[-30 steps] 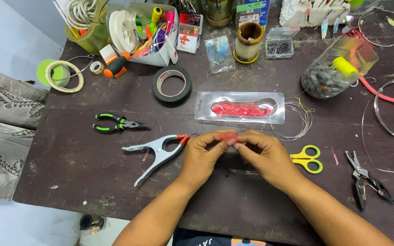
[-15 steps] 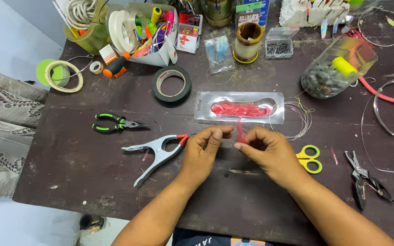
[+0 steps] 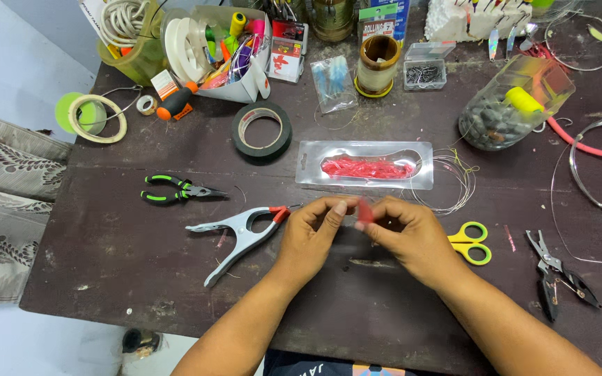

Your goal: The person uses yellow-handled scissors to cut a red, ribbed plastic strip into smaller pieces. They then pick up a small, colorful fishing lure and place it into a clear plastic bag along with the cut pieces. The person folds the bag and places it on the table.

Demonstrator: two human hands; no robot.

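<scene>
**Small red soft piece held between two hands over the dark table**

Both hands meet above the middle of the dark brown wooden table (image 3: 141, 244), a little in front of the clear plastic blister pack with red soft strands inside (image 3: 365, 166). The right hand (image 3: 412, 233) pinches a small red soft piece (image 3: 364, 211) between thumb and forefinger. The left hand (image 3: 311, 233) is closed narrow, its fingertips (image 3: 341, 207) just beside the red piece; whether they touch it or grip something thin, I cannot tell.

I judge the red piece to be very light, soft and bendable, probably rubbery like the strands in the pack. It should not break easily, but it can slip or fold when pressed. A gentle pinch at its end seems the best place to hold it, so that the rest stays free.

The red piece is blurred, so its exact shape and length are not clear. A thin line or wire may run between the fingers, but it is too fine to see. The palms hide what lies under them. Near the left hand lies a grey metal spring clamp with red tips (image 3: 242, 233), and near the right hand a pair of small yellow-green scissors (image 3: 472, 242), partly covered by the wrist.
</scene>
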